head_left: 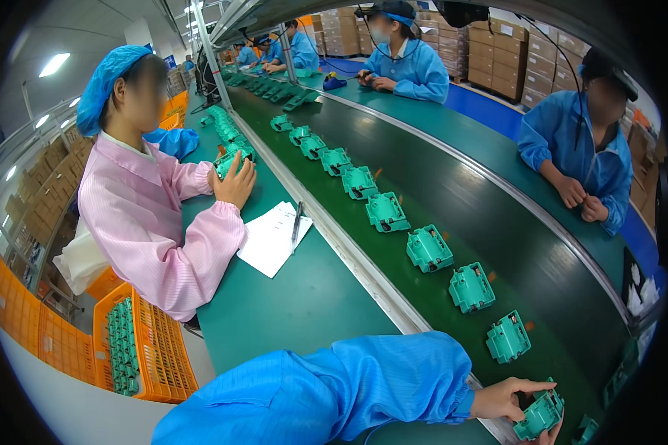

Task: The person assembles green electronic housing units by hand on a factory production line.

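**Head view: a green housing (539, 417) sits between your two hands at the lower right**

Your left hand (495, 400) grasps the housing, index finger stretched along its top edge and thumb on the near side. Your right hand (554, 432) is mostly cut off by the lower edge; the fingers you can see there are bent against the housing's lower right side, gripping it too. The housing is tilted, near the metal rail (356, 263) at the near side of the dark green belt (423, 326).

Your left arm, in a blue sleeve (393, 382), crosses the lower part of the view. Just right of your hands, another green part (588, 429) shows in part. Beyond them, a row of green housings (508, 337) runs up the belt, several with small orange tabs (491, 276) beside them.

Left of the rail, a pen (297, 226) lies on white paper (267, 241) on the green worktable (297, 311). There a co-worker in pink (152, 215) holds another green unit (225, 165). An orange crate (163, 348) of green parts (122, 345) stands below the worktable's left edge. Across the belt, a co-worker in blue (586, 163) has both hands close together.
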Motion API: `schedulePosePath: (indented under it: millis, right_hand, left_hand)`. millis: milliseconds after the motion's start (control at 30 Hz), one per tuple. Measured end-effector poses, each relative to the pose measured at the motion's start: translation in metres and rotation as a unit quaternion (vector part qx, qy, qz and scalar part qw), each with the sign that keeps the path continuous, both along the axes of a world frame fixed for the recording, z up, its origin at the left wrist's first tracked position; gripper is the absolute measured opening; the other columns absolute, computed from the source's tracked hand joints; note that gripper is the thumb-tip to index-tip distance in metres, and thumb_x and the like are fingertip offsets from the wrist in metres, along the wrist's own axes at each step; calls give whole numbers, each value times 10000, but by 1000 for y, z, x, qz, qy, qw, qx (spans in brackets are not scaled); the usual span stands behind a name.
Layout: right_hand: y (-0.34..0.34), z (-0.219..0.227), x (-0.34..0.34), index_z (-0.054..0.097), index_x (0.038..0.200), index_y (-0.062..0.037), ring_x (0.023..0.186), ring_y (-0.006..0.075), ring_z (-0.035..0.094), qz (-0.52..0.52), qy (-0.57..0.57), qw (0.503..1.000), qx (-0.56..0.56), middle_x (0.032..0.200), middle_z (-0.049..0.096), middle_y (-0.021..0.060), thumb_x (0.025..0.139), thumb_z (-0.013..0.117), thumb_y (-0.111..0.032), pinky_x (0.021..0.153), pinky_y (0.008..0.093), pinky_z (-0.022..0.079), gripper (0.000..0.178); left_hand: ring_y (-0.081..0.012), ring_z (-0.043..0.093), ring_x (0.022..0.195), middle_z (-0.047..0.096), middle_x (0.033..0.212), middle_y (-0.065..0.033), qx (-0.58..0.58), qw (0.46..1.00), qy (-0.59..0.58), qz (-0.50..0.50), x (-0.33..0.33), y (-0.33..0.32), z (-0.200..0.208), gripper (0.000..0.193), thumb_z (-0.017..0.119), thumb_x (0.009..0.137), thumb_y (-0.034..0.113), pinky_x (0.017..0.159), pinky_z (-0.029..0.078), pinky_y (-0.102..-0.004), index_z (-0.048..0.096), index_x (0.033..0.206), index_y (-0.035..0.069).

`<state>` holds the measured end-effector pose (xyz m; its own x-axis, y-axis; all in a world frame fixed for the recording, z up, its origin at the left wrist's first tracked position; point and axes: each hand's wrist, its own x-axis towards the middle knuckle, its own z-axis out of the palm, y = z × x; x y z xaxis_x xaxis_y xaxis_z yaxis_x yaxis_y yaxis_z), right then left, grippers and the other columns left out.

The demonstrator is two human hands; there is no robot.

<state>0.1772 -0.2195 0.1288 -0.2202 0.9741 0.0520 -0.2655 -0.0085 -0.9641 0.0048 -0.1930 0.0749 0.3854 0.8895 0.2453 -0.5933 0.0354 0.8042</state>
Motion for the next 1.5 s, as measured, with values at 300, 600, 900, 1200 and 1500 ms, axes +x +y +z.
schedulePosePath:
  millis: [300, 600, 900, 1200, 1500]
  right_hand:
    - [5, -2, 3, 316, 1299, -7, 1150, 292, 421, 13, 13, 1000, -1, 1295, 385, 154, 841, 500, -108, 931, 379, 381, 504]
    - [14, -6, 11, 328, 1280, 31, 1131, 277, 443, 26, -18, 999, 40, 1273, 408, 164, 831, 510, -40, 931, 360, 378, 491]
    - [82, -43, -122, 242, 1315, 43, 1172, 278, 395, 297, 193, 935, -12, 1278, 384, 184, 723, 662, -132, 994, 401, 293, 746]
    - [107, -57, -120, 237, 1331, 8, 1068, 256, 482, 377, 262, 887, -35, 1210, 440, 204, 803, 546, -47, 926, 366, 367, 614]
    - [157, -70, -23, 292, 1293, -2, 1077, 230, 478, 298, 262, 914, -89, 1163, 484, 149, 804, 563, -43, 913, 364, 384, 561]
  left_hand:
    - [-71, 492, 587, 505, 954, -87, -21, 999, -28, 6, -9, -6, 18, 749, 500, 642, -72, 540, 422, -192, 329, 1336, 154]
    - [-54, 493, 616, 535, 969, -65, -26, 1000, -14, 4, -7, -1, 21, 728, 506, 657, -60, 564, 435, -181, 324, 1336, 130]
    - [-152, 445, 1087, 368, 1306, -108, -52, 958, 78, 271, -117, -42, 27, 678, 532, 770, -64, 870, 418, -277, 211, 1357, 43]
    - [-183, 491, 1029, 437, 1193, -105, -84, 935, 84, 333, -104, -41, 33, 687, 523, 754, -104, 899, 394, -306, 229, 1355, 49]
    - [-206, 469, 1074, 415, 1239, -115, -51, 971, 62, 223, -30, 41, 9, 681, 518, 754, -114, 920, 381, -322, 233, 1352, 43]
